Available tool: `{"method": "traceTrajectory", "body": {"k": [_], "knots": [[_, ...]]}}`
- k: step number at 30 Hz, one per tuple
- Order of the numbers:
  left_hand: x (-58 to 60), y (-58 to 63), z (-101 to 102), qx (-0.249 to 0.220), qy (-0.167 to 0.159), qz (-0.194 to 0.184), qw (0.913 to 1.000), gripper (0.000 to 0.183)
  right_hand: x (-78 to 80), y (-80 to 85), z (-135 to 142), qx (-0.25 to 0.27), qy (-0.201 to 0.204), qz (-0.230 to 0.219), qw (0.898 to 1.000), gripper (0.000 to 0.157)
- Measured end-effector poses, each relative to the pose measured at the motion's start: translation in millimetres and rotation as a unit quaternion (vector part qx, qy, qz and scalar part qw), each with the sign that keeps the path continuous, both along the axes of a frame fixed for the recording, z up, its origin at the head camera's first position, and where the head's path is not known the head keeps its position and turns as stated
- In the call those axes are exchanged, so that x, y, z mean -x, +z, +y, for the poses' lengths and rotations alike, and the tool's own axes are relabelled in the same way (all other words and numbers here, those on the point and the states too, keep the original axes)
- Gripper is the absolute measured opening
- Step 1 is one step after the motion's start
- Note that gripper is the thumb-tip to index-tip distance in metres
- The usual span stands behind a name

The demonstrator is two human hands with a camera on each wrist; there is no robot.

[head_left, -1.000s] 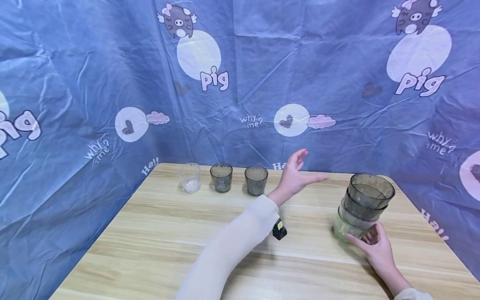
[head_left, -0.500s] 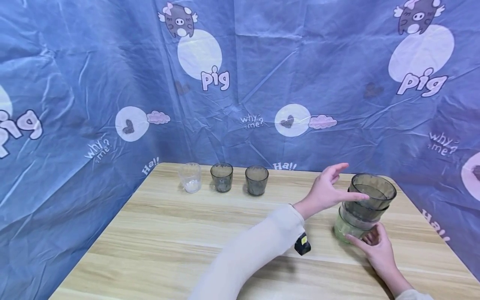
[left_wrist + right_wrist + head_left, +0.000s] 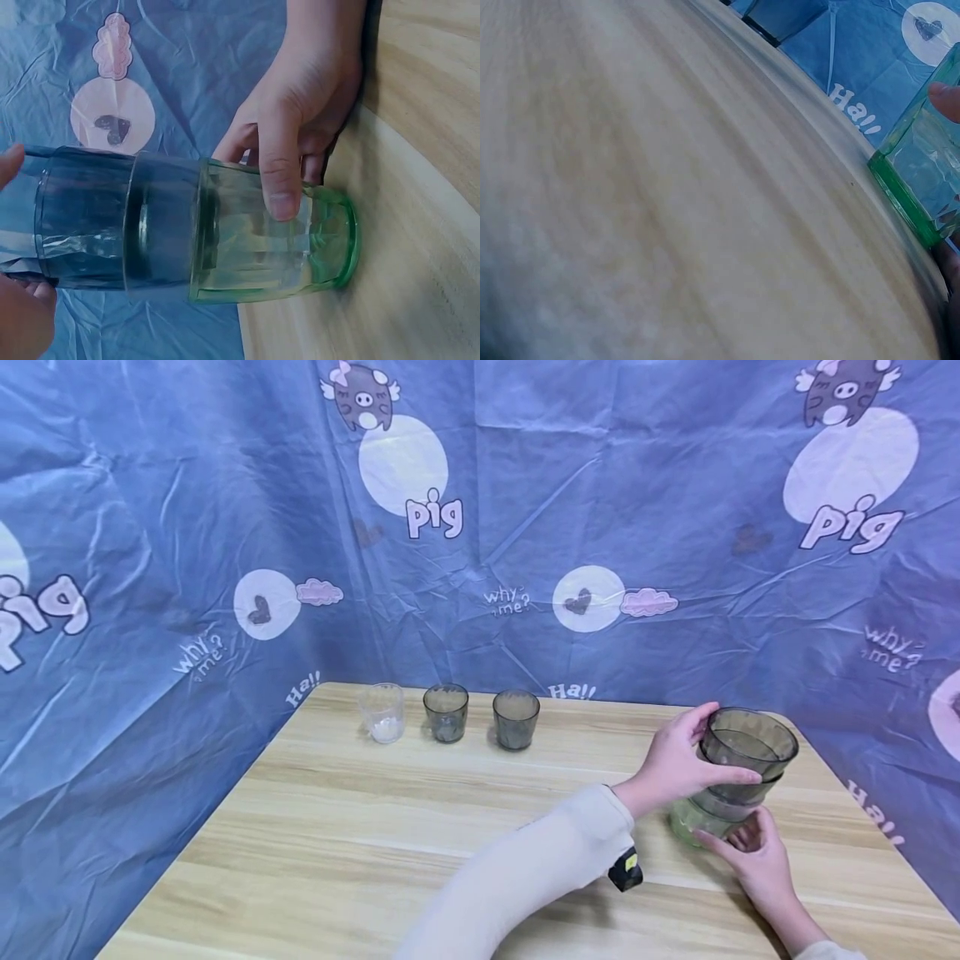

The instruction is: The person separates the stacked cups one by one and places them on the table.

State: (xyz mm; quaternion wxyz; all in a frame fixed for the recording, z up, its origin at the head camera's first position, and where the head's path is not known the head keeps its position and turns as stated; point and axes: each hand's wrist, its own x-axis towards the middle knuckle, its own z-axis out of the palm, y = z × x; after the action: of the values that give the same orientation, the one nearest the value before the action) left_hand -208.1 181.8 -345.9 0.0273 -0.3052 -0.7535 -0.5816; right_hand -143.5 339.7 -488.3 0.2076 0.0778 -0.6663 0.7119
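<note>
I have the left hand (image 3: 675, 766) gripping the smoky top tumbler (image 3: 756, 743) of a stack (image 3: 726, 807); the right hand (image 3: 761, 862) holds its green bottom tumbler (image 3: 690, 823), upright toward the right of the wooden surface (image 3: 322, 843).

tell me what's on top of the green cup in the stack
A clear cup sits on the green cup, with two dark cups stacked above it. The left hand covers part of the dark cups' sides, so those parts can't be seen.
</note>
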Motion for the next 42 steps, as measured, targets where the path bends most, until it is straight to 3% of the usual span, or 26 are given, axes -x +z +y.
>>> {"method": "traceTrajectory", "body": {"k": [5, 17, 24, 42], "knots": [[-1.0, -1.6, 1, 0.018, 0.023, 0.01, 0.9995, 0.087, 0.0, -0.9, 1, 0.001, 0.004, 0.001, 1.0, 0.075], [0.0, 0.0, 2, 0.022, 0.037, 0.008, 0.999, 0.087, -0.1, -1.6, 2, -0.001, 0.0, -0.006, 1.0, 0.075], [2.4, 0.4, 1, 0.045, 0.055, 0.026, 0.9972, 0.09, 0.6, -1.2, 2, 0.004, 0.008, -0.002, 1.0, 0.076], [11.6, 1.0, -2, 0.068, 0.035, 0.071, 0.9946, 0.094, 1.4, -0.6, 2, -0.001, 0.001, -0.003, 1.0, 0.077]]}}
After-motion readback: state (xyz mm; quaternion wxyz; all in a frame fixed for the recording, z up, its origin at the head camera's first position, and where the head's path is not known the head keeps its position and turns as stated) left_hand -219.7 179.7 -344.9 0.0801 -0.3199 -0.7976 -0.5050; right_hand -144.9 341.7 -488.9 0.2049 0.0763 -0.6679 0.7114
